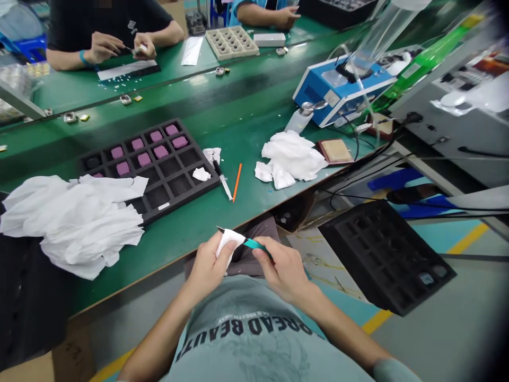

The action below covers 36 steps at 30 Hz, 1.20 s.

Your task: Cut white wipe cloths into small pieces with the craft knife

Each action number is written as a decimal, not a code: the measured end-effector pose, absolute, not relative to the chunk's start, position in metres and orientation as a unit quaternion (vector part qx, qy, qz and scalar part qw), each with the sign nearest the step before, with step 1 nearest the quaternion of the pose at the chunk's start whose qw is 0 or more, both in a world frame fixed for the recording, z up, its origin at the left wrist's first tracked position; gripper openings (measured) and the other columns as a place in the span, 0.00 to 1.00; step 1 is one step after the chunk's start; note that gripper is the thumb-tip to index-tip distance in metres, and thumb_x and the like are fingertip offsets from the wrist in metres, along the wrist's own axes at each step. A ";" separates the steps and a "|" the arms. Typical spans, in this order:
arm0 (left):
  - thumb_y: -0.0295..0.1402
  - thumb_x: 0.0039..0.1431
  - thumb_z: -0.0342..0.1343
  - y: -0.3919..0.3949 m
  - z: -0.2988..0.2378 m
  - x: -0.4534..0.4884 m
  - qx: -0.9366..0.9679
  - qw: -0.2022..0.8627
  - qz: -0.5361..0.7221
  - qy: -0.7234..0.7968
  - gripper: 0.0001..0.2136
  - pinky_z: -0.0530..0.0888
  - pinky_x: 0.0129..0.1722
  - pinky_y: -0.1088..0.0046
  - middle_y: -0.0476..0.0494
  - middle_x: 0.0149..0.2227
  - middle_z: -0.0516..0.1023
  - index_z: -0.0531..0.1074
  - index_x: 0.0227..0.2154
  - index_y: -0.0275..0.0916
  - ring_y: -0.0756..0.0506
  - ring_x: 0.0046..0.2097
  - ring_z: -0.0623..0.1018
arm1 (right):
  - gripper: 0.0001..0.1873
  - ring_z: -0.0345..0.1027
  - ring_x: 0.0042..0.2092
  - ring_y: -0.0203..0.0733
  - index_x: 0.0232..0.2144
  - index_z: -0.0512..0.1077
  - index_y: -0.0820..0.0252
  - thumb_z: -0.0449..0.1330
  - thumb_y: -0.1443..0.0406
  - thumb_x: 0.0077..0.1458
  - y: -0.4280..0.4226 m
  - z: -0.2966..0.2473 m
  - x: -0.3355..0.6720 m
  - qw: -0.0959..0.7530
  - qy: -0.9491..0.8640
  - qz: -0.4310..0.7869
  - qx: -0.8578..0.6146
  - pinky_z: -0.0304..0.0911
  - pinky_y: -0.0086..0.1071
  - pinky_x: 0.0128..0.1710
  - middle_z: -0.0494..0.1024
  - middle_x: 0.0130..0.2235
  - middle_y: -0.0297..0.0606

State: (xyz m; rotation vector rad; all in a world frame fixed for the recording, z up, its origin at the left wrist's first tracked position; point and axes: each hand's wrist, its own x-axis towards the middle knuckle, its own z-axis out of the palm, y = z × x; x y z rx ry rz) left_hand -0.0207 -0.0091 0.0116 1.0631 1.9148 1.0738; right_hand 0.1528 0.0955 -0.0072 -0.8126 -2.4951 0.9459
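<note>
My left hand [210, 258] is closed on a folded white wipe [231, 239], in front of my body just off the table's near edge. The wipe is wrapped around the front part of a tool with a teal handle [257, 244]. A dark pointed tip sticks out past the wipe on the left; the rest of that end is covered, so its kind is unclear. My right hand [283, 266] grips the teal handle. Beyond my hands, a syringe [225, 187] and an orange stick [237, 182] lie on the green table.
A black compartment tray [170, 168] holds several purple blocks. White cloths [75, 212] are heaped at left, more wipes [292, 156] at right. A pump bottle [299, 120], a blue device [342, 90] and a green bottle [427, 61] stand right. Co-workers' hands [104, 48] are across the belt.
</note>
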 end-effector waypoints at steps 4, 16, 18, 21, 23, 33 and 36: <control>0.42 0.63 0.54 -0.015 0.011 -0.029 0.430 0.364 0.391 0.728 0.15 0.68 0.41 0.68 0.41 0.37 0.79 0.72 0.25 0.39 0.42 0.42 0.75 | 0.13 0.78 0.38 0.43 0.47 0.73 0.53 0.50 0.59 0.69 0.083 -0.019 0.158 0.184 -0.868 0.356 -0.294 0.66 0.33 0.36 0.83 0.41 0.38; 0.37 0.66 0.47 -0.034 -0.013 0.007 0.278 0.397 0.450 0.750 0.12 0.59 0.28 0.75 0.54 0.24 0.62 0.61 0.26 0.40 0.51 0.26 0.61 | 0.15 0.71 0.32 0.40 0.44 0.75 0.62 0.50 0.62 0.71 0.072 -0.035 0.159 0.226 -0.882 0.303 -0.283 0.61 0.31 0.33 0.79 0.33 0.39; 0.39 0.65 0.50 -0.036 -0.011 0.008 0.293 0.387 0.436 0.758 0.13 0.59 0.28 0.75 0.54 0.24 0.63 0.64 0.26 0.39 0.52 0.27 0.61 | 0.13 0.70 0.32 0.39 0.44 0.75 0.62 0.52 0.63 0.70 0.072 -0.034 0.161 0.231 -0.874 0.328 -0.275 0.60 0.31 0.33 0.78 0.32 0.38; 0.42 0.63 0.53 -0.038 -0.006 0.008 0.301 0.370 0.425 0.769 0.15 0.60 0.28 0.75 0.53 0.23 0.64 0.69 0.27 0.37 0.51 0.27 0.62 | 0.12 0.69 0.31 0.37 0.44 0.76 0.62 0.54 0.64 0.69 0.070 -0.032 0.165 0.229 -0.864 0.363 -0.263 0.60 0.30 0.32 0.77 0.31 0.37; 0.44 0.61 0.54 -0.041 -0.001 0.009 0.296 0.386 0.423 0.765 0.16 0.60 0.26 0.76 0.53 0.21 0.63 0.69 0.24 0.36 0.52 0.26 0.62 | 0.12 0.68 0.29 0.36 0.44 0.76 0.62 0.54 0.64 0.69 0.068 -0.033 0.169 0.227 -0.857 0.387 -0.253 0.60 0.29 0.31 0.76 0.30 0.36; 0.43 0.57 0.56 -0.052 0.007 0.011 0.254 0.509 0.406 0.715 0.17 0.56 0.21 0.78 0.55 0.18 0.58 0.63 0.20 0.38 0.54 0.21 0.56 | 0.13 0.66 0.26 0.35 0.44 0.79 0.61 0.56 0.63 0.68 0.060 -0.042 0.183 0.214 -0.853 0.416 -0.230 0.59 0.29 0.28 0.74 0.26 0.35; 0.43 0.56 0.56 -0.050 0.006 0.011 0.257 0.528 0.398 0.705 0.18 0.55 0.20 0.77 0.56 0.16 0.56 0.60 0.18 0.40 0.54 0.21 0.55 | 0.13 0.66 0.26 0.35 0.44 0.79 0.59 0.55 0.62 0.68 0.059 -0.043 0.183 0.214 -0.853 0.417 -0.229 0.60 0.29 0.28 0.74 0.26 0.35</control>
